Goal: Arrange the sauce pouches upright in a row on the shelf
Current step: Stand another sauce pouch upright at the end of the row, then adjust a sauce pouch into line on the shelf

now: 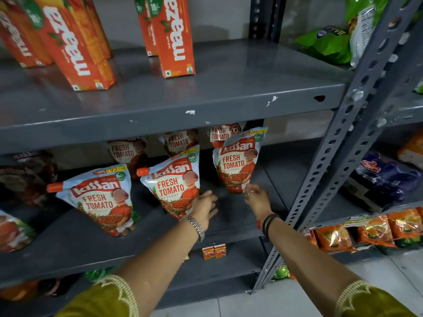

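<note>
On the middle shelf [68, 243] you've got 3 ketchup pouches in a front row, L to R: left pouch [100, 200], middle pouch [174, 184], right pouch [239, 163], each tilted. Behind them, a back row of more pouches [124, 152] under the upper shelf [206, 94]. Your left hand [206, 207] sits just R of the middle pouch; your right hand [257, 197] is at the bottom edge of the right pouch. Juice cartons [176, 37] stand on the upper shelf. Two small boxes [214, 251] sit on the shelf below. Snack packets [375, 232] lie on the next rack, R of the upright post [338, 138].
</note>
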### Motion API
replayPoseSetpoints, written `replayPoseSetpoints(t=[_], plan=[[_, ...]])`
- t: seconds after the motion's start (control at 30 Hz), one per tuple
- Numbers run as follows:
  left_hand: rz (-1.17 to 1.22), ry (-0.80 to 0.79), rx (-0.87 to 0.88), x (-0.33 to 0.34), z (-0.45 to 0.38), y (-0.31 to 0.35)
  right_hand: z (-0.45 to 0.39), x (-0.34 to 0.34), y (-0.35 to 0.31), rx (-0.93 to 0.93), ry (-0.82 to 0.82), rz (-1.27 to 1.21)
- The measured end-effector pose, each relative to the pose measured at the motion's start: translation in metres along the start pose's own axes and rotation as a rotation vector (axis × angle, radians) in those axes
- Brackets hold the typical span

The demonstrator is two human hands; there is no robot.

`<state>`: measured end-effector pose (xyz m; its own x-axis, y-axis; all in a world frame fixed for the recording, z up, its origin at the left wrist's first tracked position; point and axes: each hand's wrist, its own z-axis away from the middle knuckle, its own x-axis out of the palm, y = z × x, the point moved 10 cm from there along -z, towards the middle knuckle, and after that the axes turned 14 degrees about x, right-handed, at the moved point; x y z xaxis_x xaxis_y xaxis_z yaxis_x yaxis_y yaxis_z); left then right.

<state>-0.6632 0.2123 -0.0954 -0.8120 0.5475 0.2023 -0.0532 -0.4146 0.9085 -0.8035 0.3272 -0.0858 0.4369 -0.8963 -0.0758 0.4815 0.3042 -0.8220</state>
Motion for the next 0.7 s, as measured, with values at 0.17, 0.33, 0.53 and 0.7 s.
replayPoseSetpoints(t=[0.17,0.33,0.53,0.7], plan=[[-0.139,-0.028,-0.099,-0.076,0.031,-0.012,0.035,0.064,0.019,0.037,-0.261,-0.086],[-0.061,0.258,0.179,-0.139,0.032,0.017,0.074,0.135,0.026,0.185,-0.504,-0.155],[0.04,-0.042,0.322,-0.087,0.029,0.041,0.073,0.145,0.014,0.11,-0.454,-0.135],[0.063,-0.081,0.314,-0.07,0.005,0.05,0.047,0.144,0.0,0.107,-0.373,-0.175]])
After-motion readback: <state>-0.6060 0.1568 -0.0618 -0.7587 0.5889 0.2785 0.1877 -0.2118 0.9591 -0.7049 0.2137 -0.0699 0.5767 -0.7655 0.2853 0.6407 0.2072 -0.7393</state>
